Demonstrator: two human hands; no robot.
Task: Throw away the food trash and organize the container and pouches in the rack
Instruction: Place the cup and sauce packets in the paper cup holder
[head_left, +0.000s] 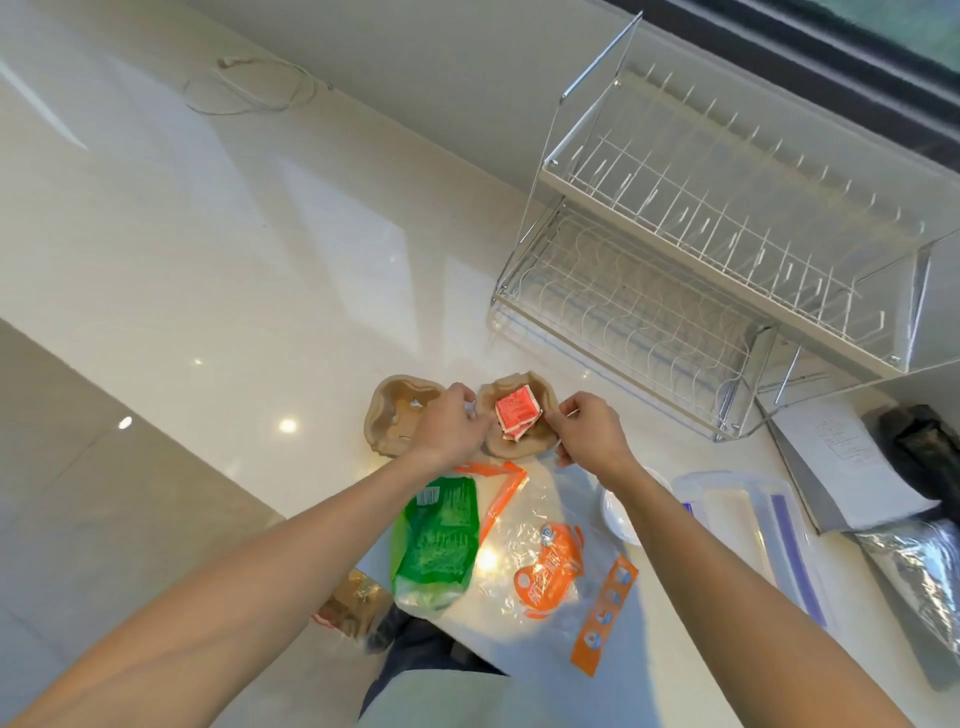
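A brown paper cup carrier lies on the white counter, and its right cup holds red sauce packets. My left hand grips the carrier's middle with curled fingers. My right hand pinches its right rim. Nearer to me lie a green pouch and a clear pouch with orange print. A clear lidded container with purple trim sits to the right, under my right forearm. The two-tier wire rack stands behind, holding nothing.
A small white dish sits partly under my right arm. Papers, crumpled foil and a black object fill the right edge. A thin cable lies far back. A brown bag sits below the counter edge.
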